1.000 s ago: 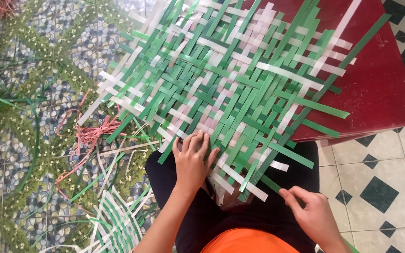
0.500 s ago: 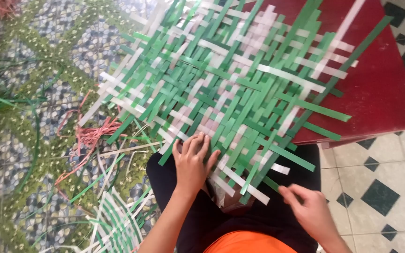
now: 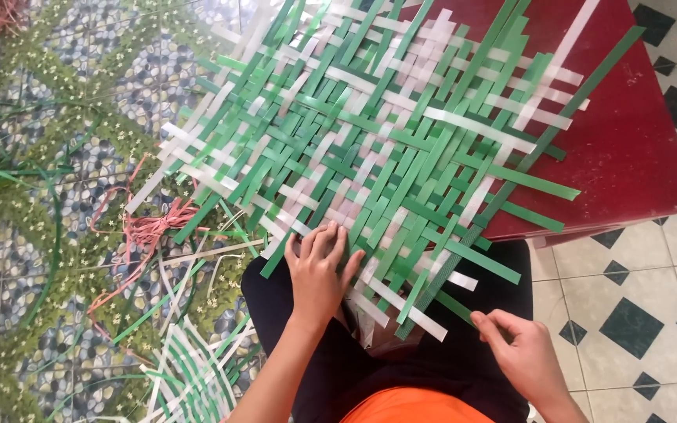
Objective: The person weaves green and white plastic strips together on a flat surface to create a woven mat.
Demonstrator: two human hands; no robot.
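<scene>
A wide woven mat [image 3: 378, 149] of green and white flat strips lies across a dark red table [image 3: 628, 149], its near edge hanging off the table over the person's lap in black trousers [image 3: 425, 360]. The left hand [image 3: 319, 270] rests palm down on the mat's near edge, fingers [image 3: 331, 239] spread flat and pressing the weave, gripping nothing. The right hand [image 3: 523, 352] sits off the mat's near right corner, its fingers curled in and pinched together at the tip of a green strip [image 3: 452, 305] trailing from the mat; whether they truly hold it cannot be told. Left of the mat, on a pebble-patterned floor covering [image 3: 56, 196], lie loose pink strands [image 3: 146, 231] and scattered green and white strips [image 3: 190, 368]. Right of the mat, below the table, is a white floor with black diamond tiles [image 3: 628, 329].
</scene>
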